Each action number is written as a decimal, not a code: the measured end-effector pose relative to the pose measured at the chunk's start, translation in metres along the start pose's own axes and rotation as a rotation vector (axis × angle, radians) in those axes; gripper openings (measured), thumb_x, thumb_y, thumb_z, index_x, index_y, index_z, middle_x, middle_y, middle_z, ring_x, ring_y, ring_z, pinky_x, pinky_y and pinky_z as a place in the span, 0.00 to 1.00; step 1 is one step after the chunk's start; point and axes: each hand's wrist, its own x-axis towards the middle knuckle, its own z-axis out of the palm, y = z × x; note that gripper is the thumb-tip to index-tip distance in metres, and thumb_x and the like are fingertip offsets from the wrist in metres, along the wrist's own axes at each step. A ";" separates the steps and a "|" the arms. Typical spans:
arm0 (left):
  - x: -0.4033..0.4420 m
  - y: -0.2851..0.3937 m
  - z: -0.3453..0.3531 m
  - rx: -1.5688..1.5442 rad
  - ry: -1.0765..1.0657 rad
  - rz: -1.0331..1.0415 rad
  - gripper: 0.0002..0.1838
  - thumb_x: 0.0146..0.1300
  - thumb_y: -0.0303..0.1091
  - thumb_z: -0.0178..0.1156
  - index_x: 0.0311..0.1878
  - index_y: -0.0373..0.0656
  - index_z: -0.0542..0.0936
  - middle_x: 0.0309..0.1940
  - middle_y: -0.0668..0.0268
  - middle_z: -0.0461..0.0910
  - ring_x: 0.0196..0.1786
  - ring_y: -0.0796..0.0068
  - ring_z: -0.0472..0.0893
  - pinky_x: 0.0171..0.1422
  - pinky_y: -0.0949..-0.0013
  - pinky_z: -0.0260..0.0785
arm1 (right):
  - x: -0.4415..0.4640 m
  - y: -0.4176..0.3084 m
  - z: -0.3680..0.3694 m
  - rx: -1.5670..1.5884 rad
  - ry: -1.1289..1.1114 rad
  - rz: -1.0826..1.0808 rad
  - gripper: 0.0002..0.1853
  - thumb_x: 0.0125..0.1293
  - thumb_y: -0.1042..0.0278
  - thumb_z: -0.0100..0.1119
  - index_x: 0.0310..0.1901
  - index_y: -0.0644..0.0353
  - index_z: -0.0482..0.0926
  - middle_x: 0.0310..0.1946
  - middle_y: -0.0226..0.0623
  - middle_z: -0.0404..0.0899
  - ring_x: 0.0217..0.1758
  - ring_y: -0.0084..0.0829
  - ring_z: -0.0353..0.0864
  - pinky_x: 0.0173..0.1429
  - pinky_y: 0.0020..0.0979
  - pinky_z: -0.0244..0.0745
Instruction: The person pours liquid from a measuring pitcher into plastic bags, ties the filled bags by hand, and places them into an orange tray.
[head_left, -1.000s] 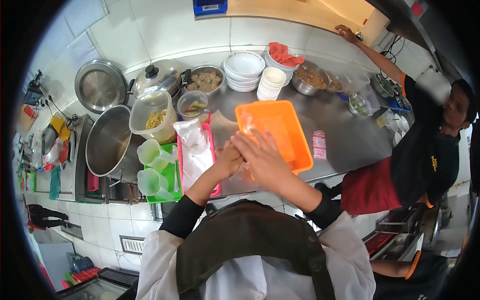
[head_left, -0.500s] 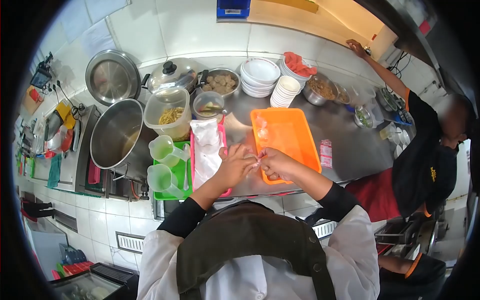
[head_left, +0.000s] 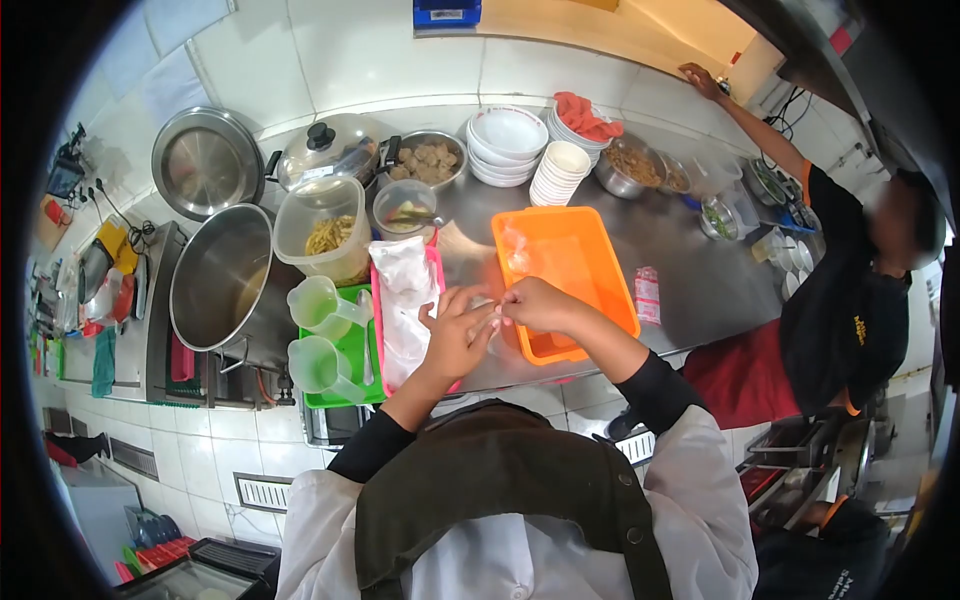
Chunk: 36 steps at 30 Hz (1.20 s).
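Observation:
My left hand (head_left: 460, 330) and my right hand (head_left: 537, 305) meet over the counter's front part, at the left edge of an orange tray (head_left: 585, 270). Fingertips of both are pinched together on a small pale bit that I cannot make out. Some clear plastic (head_left: 517, 250) lies in the orange tray. To the left of my left hand is a pink tray (head_left: 438, 262) with white plastic bags (head_left: 403, 275) in it. A pink-and-white packet (head_left: 648, 295) lies right of the orange tray.
Two measuring jugs (head_left: 322, 368) and a spoon (head_left: 367, 340) sit on a green tray (head_left: 352, 345). Behind stand a tub of yellowish food (head_left: 325, 225), bowls (head_left: 505, 140) and cups (head_left: 560, 178). A large pot (head_left: 220, 275) is at left. A co-worker (head_left: 850, 270) stands at right.
My right hand has turned and lifted slightly, its fingers now pointing more to the left. My left hand has shifted a little left. The whole view has moved slightly.

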 end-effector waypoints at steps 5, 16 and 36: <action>-0.011 -0.015 0.018 -0.119 0.007 -0.068 0.10 0.58 0.32 0.64 0.43 0.50 0.85 0.47 0.70 0.82 0.55 0.72 0.76 0.67 0.51 0.41 | -0.002 -0.014 0.008 -0.388 0.052 -0.078 0.11 0.57 0.67 0.58 0.31 0.68 0.81 0.26 0.53 0.80 0.31 0.45 0.81 0.38 0.40 0.74; -0.006 -0.048 0.042 -0.217 -0.044 0.008 0.03 0.62 0.26 0.58 0.38 0.40 0.79 0.29 0.62 0.82 0.38 0.60 0.82 0.68 0.44 0.57 | 0.011 0.018 0.033 -0.635 0.260 -0.058 0.07 0.54 0.70 0.61 0.30 0.65 0.82 0.32 0.52 0.81 0.38 0.48 0.82 0.42 0.41 0.76; 0.005 -0.053 0.030 -0.469 0.005 -0.134 0.10 0.56 0.25 0.66 0.42 0.37 0.83 0.32 0.58 0.83 0.35 0.69 0.82 0.45 0.70 0.72 | 0.043 0.083 0.070 0.336 0.472 -0.236 0.05 0.58 0.76 0.62 0.36 0.67 0.83 0.25 0.38 0.83 0.28 0.22 0.80 0.34 0.27 0.74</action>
